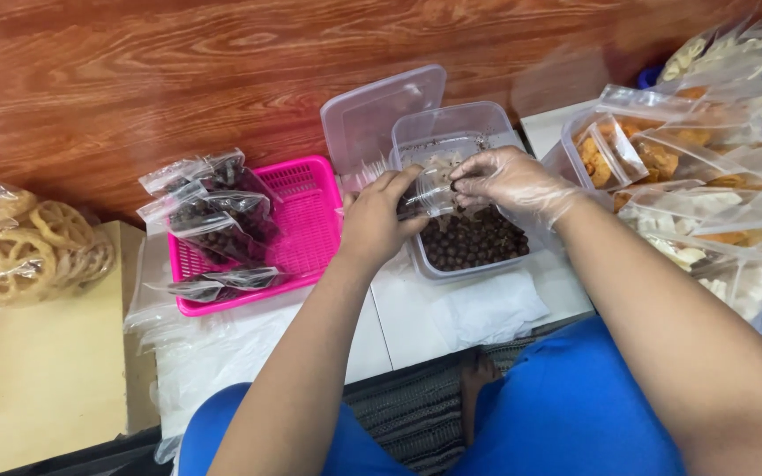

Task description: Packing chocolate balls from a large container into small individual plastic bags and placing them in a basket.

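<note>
My left hand (379,219) grips a small clear zip bag (429,181) and holds it open above a clear plastic tub (451,123) of small dark brown balls (474,240). My right hand (509,181), in a thin clear plastic glove, has its fingers pinched at the bag's mouth; a few dark balls seem to be between them. The tub's clear lid (372,119) leans behind it. To the left, a pink basket (306,220) holds several filled bags of the dark balls (218,216).
A bag of round wheel-shaped crackers (19,247) lies at far left on a tan surface. Many clear bags of orange and white snacks (690,176) pile up at right. A stack of flat clear bags (222,353) and white paper (487,308) lie near me on the low white table.
</note>
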